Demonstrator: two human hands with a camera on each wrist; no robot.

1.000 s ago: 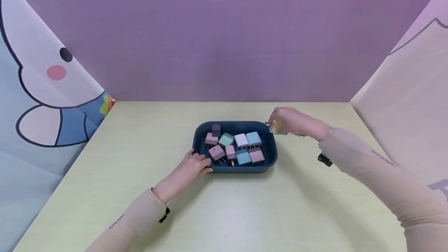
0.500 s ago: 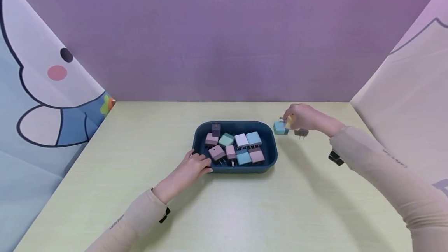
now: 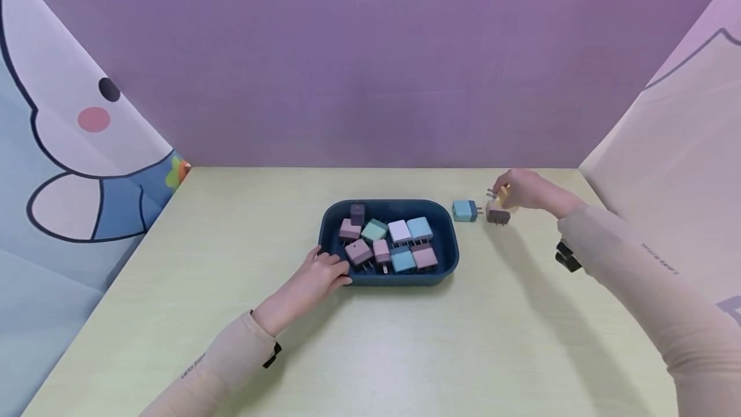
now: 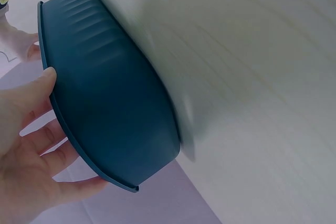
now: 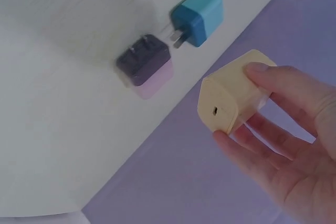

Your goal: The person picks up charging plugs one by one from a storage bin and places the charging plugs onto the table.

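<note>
My left hand (image 3: 314, 277) holds the near left rim of a dark blue plastic basin (image 3: 399, 280); in the left wrist view the thumb lies over the rim on the outer wall. Several charger plugs lie inside, among them a white charger (image 3: 399, 231) and a green charger (image 3: 374, 231). To the basin's right, my right hand (image 3: 527, 189) pinches a pale yellow charger (image 5: 236, 90) between thumb and fingers. It shows a small port on its end face. Below the hand sits a pink and dark purple charger (image 3: 498, 213), its prongs towards me.
A two-tone blue charger (image 3: 464, 211) lies between the basin and the purple one, prongs pointing right. The pale wooden table (image 3: 370, 352) ends at a purple backdrop (image 3: 370, 69). Printed cloth panels stand on both sides.
My right hand has moved right with the yellow charger, from the basin's right edge past the blue charger to above the purple one. The left hand and basin have stayed put.
</note>
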